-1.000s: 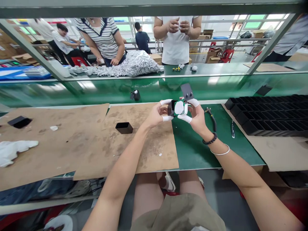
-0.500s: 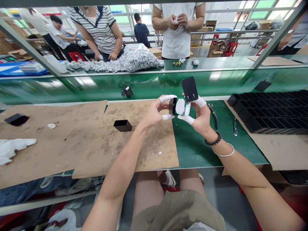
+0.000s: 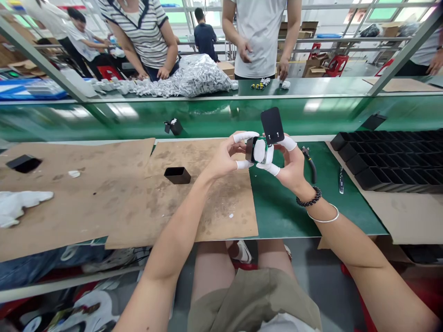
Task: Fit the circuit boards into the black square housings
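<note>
Out in front of me, above the bench's far edge, my left hand (image 3: pixel 226 154) grips a black plastic case (image 3: pixel 249 150) with white-covered fingertips. My right hand (image 3: pixel 290 168), in similar finger covers, holds a green circuit board with a white oval pad (image 3: pixel 259 151), whose left end sits in the case's mouth. A flat black end plate (image 3: pixel 272 125) with two small light marks stands above my right fingers, next to the board. How it joins the board is hidden. An open black case (image 3: pixel 177 175) rests on the cardboard, left of my hands.
Pliers (image 3: pixel 310 164) and a small slim tool (image 3: pixel 341 180) lie right of my hands. Rows of black cases (image 3: pixel 398 161) fill the right side. Cardboard (image 3: pixel 207 207) covers the bench at left, with a white glove (image 3: pixel 20 207). Co-workers stand across, near a pile of white parts (image 3: pixel 194 76).
The board appears slightly deeper in the case. My view has shifted a little. The co-worker opposite has parted their hands and lowered one to the far bench.
</note>
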`<action>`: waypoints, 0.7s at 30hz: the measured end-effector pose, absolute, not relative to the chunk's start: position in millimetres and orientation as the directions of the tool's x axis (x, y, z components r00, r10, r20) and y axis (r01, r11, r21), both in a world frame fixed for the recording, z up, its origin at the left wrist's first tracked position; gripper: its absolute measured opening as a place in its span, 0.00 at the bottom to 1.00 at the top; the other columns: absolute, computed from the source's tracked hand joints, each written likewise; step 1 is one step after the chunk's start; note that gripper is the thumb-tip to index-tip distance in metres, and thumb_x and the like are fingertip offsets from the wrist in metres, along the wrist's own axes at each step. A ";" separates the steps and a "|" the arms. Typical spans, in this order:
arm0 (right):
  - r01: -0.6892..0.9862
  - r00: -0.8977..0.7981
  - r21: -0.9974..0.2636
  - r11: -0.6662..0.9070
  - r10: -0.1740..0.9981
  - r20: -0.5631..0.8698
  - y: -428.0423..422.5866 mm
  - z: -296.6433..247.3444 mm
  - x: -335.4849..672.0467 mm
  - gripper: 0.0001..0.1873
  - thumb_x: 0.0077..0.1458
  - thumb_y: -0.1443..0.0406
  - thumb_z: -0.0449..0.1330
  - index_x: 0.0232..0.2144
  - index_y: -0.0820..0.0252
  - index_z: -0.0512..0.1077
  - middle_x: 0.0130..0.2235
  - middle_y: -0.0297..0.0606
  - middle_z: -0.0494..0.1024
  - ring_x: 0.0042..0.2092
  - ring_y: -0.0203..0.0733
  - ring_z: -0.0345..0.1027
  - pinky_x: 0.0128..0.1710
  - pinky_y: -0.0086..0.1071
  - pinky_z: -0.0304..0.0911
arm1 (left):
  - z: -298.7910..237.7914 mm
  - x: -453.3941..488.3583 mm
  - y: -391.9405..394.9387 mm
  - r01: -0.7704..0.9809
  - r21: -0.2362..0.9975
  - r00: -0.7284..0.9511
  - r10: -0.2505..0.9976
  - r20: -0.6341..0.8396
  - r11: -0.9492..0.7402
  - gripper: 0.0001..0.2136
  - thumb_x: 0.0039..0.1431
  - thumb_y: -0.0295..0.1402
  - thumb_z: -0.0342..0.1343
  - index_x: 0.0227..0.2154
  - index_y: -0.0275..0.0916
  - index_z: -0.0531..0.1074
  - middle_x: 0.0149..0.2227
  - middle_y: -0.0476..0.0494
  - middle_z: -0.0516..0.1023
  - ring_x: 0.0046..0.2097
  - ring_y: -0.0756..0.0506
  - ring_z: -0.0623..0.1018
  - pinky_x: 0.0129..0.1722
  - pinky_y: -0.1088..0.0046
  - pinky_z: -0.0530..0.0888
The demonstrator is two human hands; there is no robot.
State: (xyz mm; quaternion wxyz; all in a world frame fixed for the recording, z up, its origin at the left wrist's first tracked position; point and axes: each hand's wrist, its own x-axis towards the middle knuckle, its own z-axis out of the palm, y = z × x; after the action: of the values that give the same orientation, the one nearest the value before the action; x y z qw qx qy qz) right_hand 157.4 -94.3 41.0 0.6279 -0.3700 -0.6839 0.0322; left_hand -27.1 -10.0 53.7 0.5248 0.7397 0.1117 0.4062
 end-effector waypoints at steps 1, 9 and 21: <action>0.470 0.062 -0.507 0.722 0.547 0.835 -94.3 40.9 157.5 0.36 0.45 0.46 0.73 0.53 0.51 0.71 0.55 0.45 0.78 0.55 0.57 0.74 0.47 0.49 0.76 | 54.3 -27.3 -10.3 -0.261 0.865 0.646 0.588 0.487 -0.429 0.31 0.42 0.27 0.73 0.53 0.46 0.75 0.57 0.44 0.75 0.45 0.46 0.79 0.51 0.64 0.78; 0.478 0.045 -0.508 0.717 0.558 0.829 -96.7 42.9 156.6 0.37 0.44 0.45 0.74 0.52 0.53 0.72 0.53 0.45 0.78 0.54 0.57 0.74 0.48 0.50 0.75 | 54.3 -27.6 -10.9 -0.281 0.852 0.656 0.561 0.506 -0.441 0.30 0.43 0.27 0.72 0.53 0.47 0.76 0.54 0.45 0.76 0.42 0.48 0.79 0.50 0.64 0.78; 0.493 0.049 -0.533 0.688 0.589 0.806 -99.7 45.4 155.9 0.38 0.40 0.43 0.74 0.51 0.50 0.71 0.52 0.44 0.77 0.54 0.59 0.73 0.49 0.53 0.75 | 58.2 -26.9 -13.6 -0.222 0.874 0.650 0.602 0.463 -0.433 0.30 0.41 0.32 0.74 0.51 0.45 0.76 0.55 0.44 0.76 0.44 0.46 0.79 0.52 0.63 0.78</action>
State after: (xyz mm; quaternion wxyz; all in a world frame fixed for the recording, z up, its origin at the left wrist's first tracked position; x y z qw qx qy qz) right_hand 155.9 -99.7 45.4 0.6083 -0.3929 -0.6885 0.0398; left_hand -26.9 -13.6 58.2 0.5170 0.7468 0.1275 0.3985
